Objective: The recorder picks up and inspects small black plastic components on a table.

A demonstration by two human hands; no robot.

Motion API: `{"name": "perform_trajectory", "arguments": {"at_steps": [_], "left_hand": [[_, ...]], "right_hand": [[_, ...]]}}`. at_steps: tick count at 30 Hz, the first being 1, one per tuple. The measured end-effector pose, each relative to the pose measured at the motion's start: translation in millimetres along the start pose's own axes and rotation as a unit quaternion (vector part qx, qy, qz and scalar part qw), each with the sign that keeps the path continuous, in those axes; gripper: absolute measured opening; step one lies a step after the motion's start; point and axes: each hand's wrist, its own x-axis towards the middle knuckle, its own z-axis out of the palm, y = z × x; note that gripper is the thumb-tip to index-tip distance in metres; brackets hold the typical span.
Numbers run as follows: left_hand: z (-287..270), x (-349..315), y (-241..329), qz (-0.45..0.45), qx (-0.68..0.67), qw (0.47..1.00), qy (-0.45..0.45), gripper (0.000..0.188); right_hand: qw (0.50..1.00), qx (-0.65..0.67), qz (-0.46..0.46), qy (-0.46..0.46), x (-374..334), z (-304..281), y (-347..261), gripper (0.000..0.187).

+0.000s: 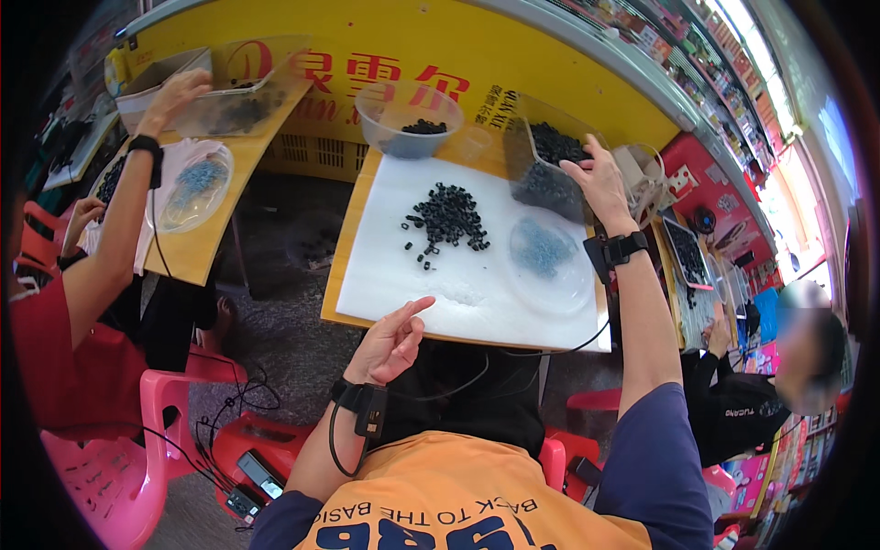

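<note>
Pink chair (pixel 96 477) left; yellow panel (pixel 385 35) behind; shelves (pixel 706 69) upper right.

The desk (pixel 500 166) has a smooth, yellow-brown wood top, mostly under a smooth white sheet (pixel 390 298) whose exact material cannot be told. The small black pieces (pixel 447 217) look like hard plastic with a faint sheen. Clear, shiny plastic makes up the rectangular bin (pixel 517 147) and the shallow round dish (pixel 570 304), while the round tub (pixel 368 117) is of more cloudy, translucent plastic. The pink armchair (pixel 101 477) is glossy moulded plastic. Soft, matt cloth forms the orange T-shirt (pixel 423 458), with matt navy sleeves (pixel 655 458). Behind, the yellow panel (pixel 316 50) is smooth; the grey floor (pixel 302 344) looks dull and mottled.
</note>
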Motion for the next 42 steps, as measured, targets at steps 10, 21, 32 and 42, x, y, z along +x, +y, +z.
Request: {"name": "perform_trajectory", "arguments": {"at_steps": [10, 21, 32, 42], "left_hand": [[-11.0, 6.5, 4.7, 0.041, -0.042, 0.997, -0.05, 0.042], [-13.7, 8.7, 6.9, 0.055, -0.04, 0.997, -0.04, 0.037], [-1.9, 16.7, -5.1, 0.192, 0.051, 0.975, 0.1, 0.03], [6.1, 11.1, -17.5, 0.12, 0.21, 0.967, 0.085, 0.021]], "right_hand": [[0.945, 0.139, -0.235, -0.182, -61.5, 149.1, -89.1, 0.016], [0.939, 0.076, -0.275, -0.19, -75.7, 190.0, -97.4, 0.017], [0.919, 0.348, -0.059, -0.177, -168.0, 90.6, -144.8, 0.015], [0.912, 0.349, 0.058, -0.208, -196.1, 48.4, -59.8, 0.017]]}}
